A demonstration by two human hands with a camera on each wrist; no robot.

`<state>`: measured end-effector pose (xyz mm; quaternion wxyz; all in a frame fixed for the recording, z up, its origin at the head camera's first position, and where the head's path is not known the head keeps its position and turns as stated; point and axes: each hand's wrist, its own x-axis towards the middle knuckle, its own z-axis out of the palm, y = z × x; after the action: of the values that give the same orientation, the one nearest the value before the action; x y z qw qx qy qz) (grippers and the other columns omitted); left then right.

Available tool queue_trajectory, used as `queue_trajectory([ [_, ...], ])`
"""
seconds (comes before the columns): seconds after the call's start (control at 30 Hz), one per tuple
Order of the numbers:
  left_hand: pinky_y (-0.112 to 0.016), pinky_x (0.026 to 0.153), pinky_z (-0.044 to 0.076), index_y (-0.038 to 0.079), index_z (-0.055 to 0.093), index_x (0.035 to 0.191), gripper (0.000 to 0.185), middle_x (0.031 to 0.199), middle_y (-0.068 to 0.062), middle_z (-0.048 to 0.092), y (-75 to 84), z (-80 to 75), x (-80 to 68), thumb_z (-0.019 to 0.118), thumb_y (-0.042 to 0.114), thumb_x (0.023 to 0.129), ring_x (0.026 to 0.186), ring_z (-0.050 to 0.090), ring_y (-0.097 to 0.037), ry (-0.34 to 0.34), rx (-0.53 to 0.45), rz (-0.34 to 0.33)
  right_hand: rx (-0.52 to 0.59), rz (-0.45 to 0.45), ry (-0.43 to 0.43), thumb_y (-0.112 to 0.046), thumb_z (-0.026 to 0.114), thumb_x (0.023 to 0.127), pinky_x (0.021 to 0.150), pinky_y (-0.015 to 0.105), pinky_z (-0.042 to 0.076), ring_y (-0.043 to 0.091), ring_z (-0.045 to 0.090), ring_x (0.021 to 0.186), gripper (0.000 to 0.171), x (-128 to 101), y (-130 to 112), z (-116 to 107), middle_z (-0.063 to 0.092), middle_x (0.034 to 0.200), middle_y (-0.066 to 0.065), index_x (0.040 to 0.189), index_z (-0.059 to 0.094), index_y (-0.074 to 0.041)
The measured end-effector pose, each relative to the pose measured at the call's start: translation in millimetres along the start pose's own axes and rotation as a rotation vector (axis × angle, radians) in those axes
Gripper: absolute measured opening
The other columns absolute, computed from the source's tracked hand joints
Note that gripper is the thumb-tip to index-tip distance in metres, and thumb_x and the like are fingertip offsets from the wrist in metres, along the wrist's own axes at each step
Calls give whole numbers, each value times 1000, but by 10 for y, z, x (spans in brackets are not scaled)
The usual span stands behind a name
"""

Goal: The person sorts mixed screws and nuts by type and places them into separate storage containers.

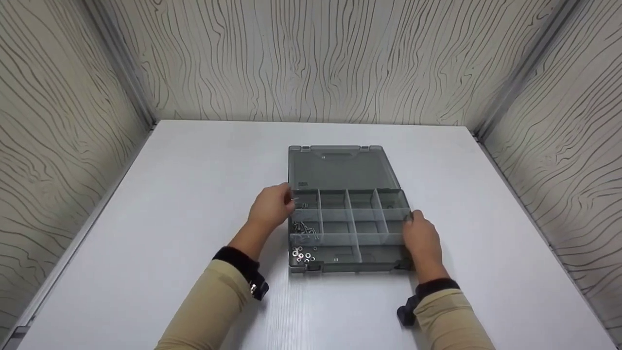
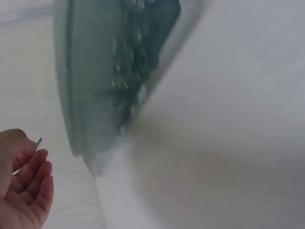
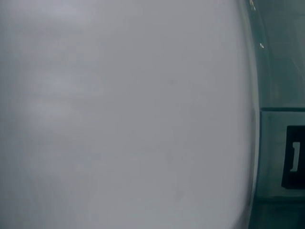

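Note:
A grey translucent compartment box (image 1: 335, 267) lies on the white table with its lid (image 1: 342, 167) folded back flat. Its middle left compartment holds a heap of screws (image 1: 304, 228), and the front left one holds several nuts (image 1: 302, 253). My left hand (image 1: 270, 206) is over the box's left edge near the back left compartment. In the left wrist view it pinches a small thin metal screw (image 2: 39, 141) between thumb and forefinger. At the right wall, my right hand (image 1: 423, 239) grips the box's edge; its fingertips are partly hidden.
The white table (image 1: 204, 180) extends around the box on every side. Wood-patterned panels (image 1: 311, 63) stand behind and at both sides. Clear dividers (image 1: 323, 238) split the box into several compartments. Latches (image 1: 315, 266) sit on its front edge.

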<state>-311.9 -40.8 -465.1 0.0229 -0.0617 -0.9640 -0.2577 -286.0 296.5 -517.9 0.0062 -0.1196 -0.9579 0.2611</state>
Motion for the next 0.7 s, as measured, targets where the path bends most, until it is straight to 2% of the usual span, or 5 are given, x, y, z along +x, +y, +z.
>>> queue_trajectory([
  [0.2, -28, 61, 48, 15, 60, 86, 6, 76, 3, 60, 135, 66, -124, 62, 14, 81, 69, 56, -13, -81, 77, 122, 0, 6, 1, -16, 27, 95, 82, 52, 44, 44, 51, 104, 42, -17, -22, -20, 51, 115, 32, 130, 36, 6],
  [0.33, -28, 60, 47, 15, 61, 83, 5, 73, 4, 59, 121, 119, -161, 63, 13, 79, 67, 54, -13, -126, 131, 150, -2, 16, -5, -16, 27, 95, 81, 51, 45, 43, 52, 103, 43, -28, -31, -21, 51, 114, 32, 130, 35, 5],
  [0.43, -28, 59, 46, 15, 61, 81, 5, 72, 4, 58, 108, 134, -164, 62, 11, 78, 66, 54, -13, -127, 133, 163, -3, 19, -8, -16, 27, 95, 80, 51, 45, 43, 52, 103, 43, -25, -27, -20, 51, 115, 31, 131, 35, 5],
  [0.57, -29, 60, 47, 13, 62, 83, 4, 74, 3, 59, 106, 118, -140, 60, 12, 80, 68, 54, -13, -132, 110, 150, -14, 13, -1, -17, 26, 96, 80, 51, 46, 43, 52, 103, 43, -22, -5, -21, 51, 114, 31, 131, 34, 5],
  [0.7, -31, 71, 50, 13, 62, 94, 12, 87, 1, 61, 70, 70, -58, 58, 19, 84, 82, 58, -15, -104, 118, 71, -59, -12, 26, -17, 26, 96, 75, 51, 47, 44, 55, 97, 42, -34, 28, -30, 54, 108, 31, 129, 37, 6],
])
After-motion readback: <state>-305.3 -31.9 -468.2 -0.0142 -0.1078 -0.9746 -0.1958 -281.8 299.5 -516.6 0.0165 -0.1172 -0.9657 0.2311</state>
